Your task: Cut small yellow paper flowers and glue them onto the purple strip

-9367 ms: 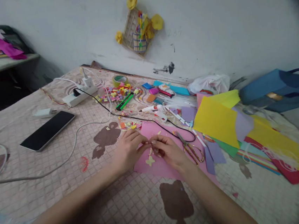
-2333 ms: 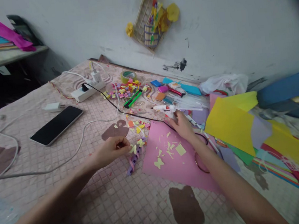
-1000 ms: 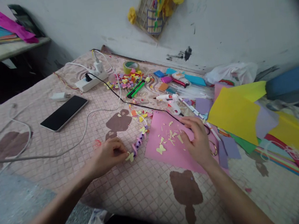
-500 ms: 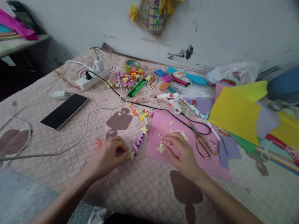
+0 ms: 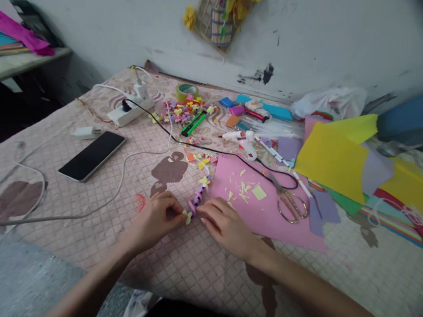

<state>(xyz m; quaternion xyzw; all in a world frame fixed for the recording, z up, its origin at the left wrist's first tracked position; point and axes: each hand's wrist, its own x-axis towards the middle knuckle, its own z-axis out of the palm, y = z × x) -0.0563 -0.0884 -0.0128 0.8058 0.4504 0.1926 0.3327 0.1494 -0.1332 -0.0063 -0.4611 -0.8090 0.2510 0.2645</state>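
A strip of purple and pink pieces with pale yellow paper butterflies, like a garland, lies slantwise on the table. My left hand pinches its near end, where a yellow butterfly sticks out at the fingertips. My right hand reaches in from the other side, its thumb and fingers closed at the garland's near part. Whether a small piece is also between those fingers is hidden. Beside my right hand lies a pink sheet with yellow paper scraps and a small yellow square.
Gold-handled scissors rest on the pink sheet. Behind are a white glue gun, a green cutter, tape and a pile of paper butterflies. A phone, cables and a power strip lie left; coloured paper lies right.
My right hand has moved left from the scraps on the pink sheet to the garland's near end. My left hand stays in place, still pinching.
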